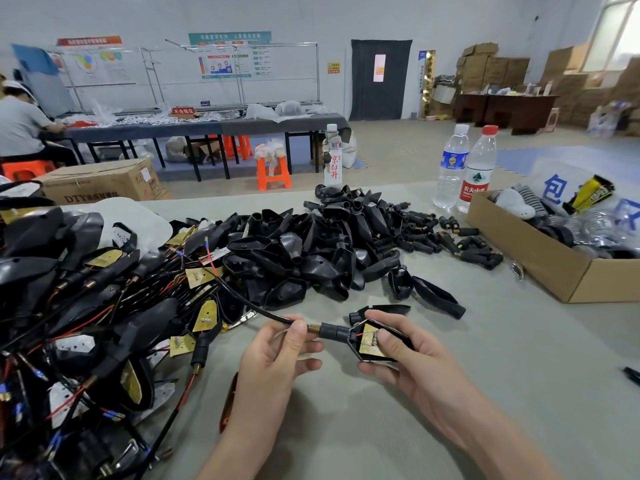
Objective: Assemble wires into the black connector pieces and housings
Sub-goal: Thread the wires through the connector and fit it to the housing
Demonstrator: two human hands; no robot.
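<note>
Now, on the table, below the black pile at centre, the right hand curls its fingers round a housing, thumb on the board. The left hand pinches the wire just beside the connector. Best to steady the housing and draw the wire straight, sparing the red lead.

Across the left of the frame we find a heap of wired assemblies on the counter, and just right of it, at centre, the pile of housings. Loose connector pieces lie right of that pile, with a cardboard box at the right edge. Behind the pile we see one bottle, and two more bottles stand behind the connector pieces. At lower centre, before the pile, the left hand has a wire in its grip, just left of the housing held in the right hand.
</note>
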